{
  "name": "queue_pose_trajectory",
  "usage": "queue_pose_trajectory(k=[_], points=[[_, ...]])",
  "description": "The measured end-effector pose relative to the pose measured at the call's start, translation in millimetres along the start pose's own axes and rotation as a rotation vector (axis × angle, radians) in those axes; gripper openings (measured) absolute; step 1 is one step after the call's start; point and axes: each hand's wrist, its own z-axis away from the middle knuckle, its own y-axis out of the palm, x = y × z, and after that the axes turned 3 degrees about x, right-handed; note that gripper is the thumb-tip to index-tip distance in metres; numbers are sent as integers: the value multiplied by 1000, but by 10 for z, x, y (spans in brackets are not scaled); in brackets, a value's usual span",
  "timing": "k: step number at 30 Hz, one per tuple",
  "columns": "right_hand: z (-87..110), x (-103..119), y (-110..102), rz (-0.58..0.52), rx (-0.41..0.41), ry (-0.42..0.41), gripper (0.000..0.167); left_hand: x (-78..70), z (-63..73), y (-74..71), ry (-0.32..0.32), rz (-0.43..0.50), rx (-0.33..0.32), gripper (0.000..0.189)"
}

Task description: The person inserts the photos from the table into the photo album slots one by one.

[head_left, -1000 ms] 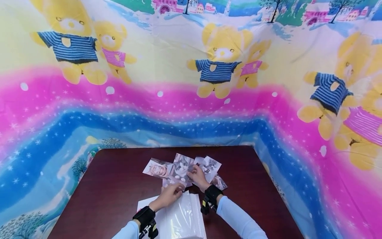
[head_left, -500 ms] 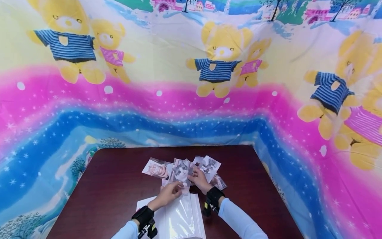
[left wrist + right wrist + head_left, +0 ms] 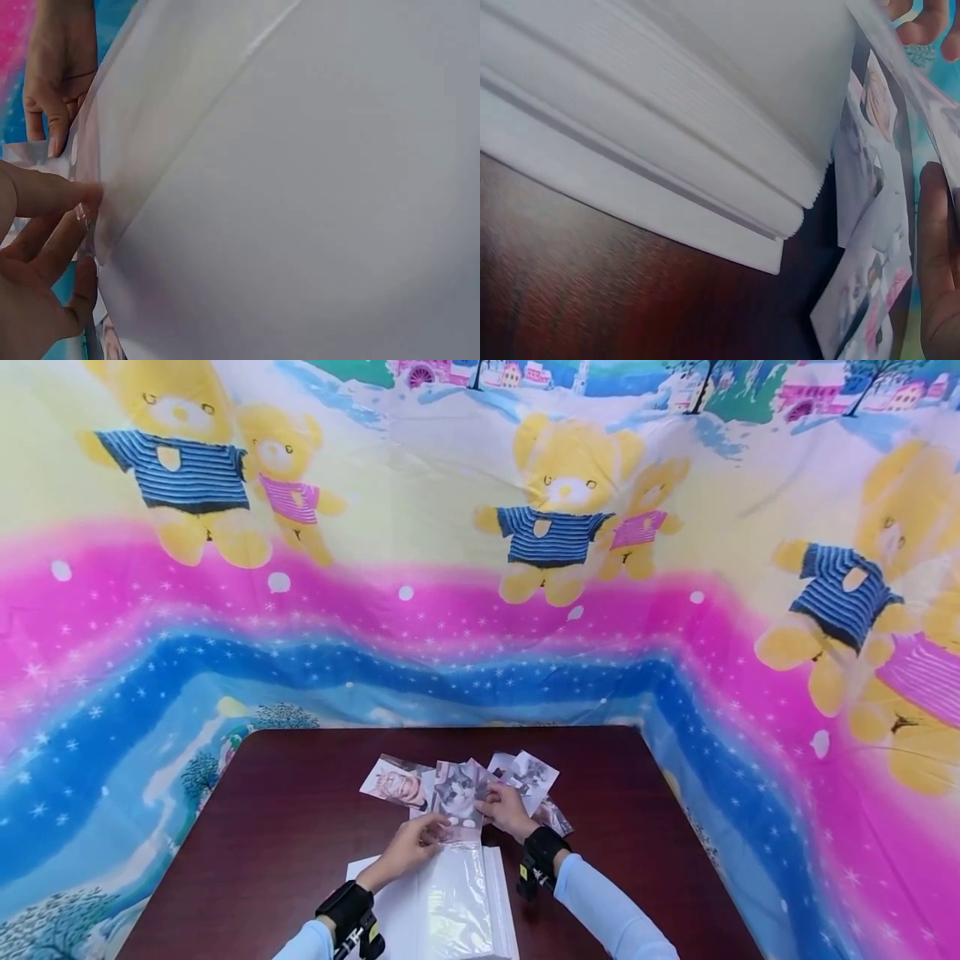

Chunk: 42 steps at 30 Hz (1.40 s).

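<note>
A photo album (image 3: 397, 918) lies open before me, a clear plastic sleeve (image 3: 459, 893) on its page. My right hand (image 3: 510, 810) pinches a cat photo (image 3: 456, 793) by its right edge, the photo's lower edge overlapping the top of the sleeve. At the photo's lower left corner is my left hand (image 3: 411, 845). In the left wrist view, the left fingers (image 3: 45, 191) pinch the sleeve's edge, where a pinkish strip shows under the film. In the right wrist view, my right hand (image 3: 939, 262) shows at the far right, against the photo's side.
Beyond the album several loose photos lie spread, among them an orange-toned photo (image 3: 397, 783) on the left and a grey cat photo (image 3: 531, 777) on the right. All lie on a dark red-brown table (image 3: 300, 827), with a bear-print cloth (image 3: 420, 677) hanging around it.
The cat photo has come down toward the album, its lower edge now over the sleeve's top. My left hand has shifted slightly left; my right hand has lowered a little with the photo.
</note>
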Motion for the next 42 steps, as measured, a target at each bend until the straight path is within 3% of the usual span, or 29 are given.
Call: queue_pose_trajectory(k=[6,8,13,18,23,27,31,33,37,42], points=[[-40,42,-26,86,12,-22,29,38,65,11,124,-71,-93,42],[-42,55,-25,86,2,-24,27,24,98,-14,139,-139,-128,41],[-19,143,-13,100,10,-70,28,24,165,-50,32,-319,-206,38],[24,280,9,147,19,-113,28,79,201,-49,-57,-366,-185,34],[-58,162,24,195,39,-93,25,110,206,-50,-109,-349,-146,27],[-100,65,46,198,29,-53,15,116,215,-43,-112,-343,-146,24],[-66,113,81,135,29,-54,33,120,234,-33,-109,-335,-153,21],[-27,187,99,119,40,-57,30,115,246,-32,-113,-322,-150,20],[51,316,140,126,46,-70,19,119,263,-43,-123,-263,-141,23],[81,341,181,116,76,-43,17,190,257,-57,-156,-85,-128,28]])
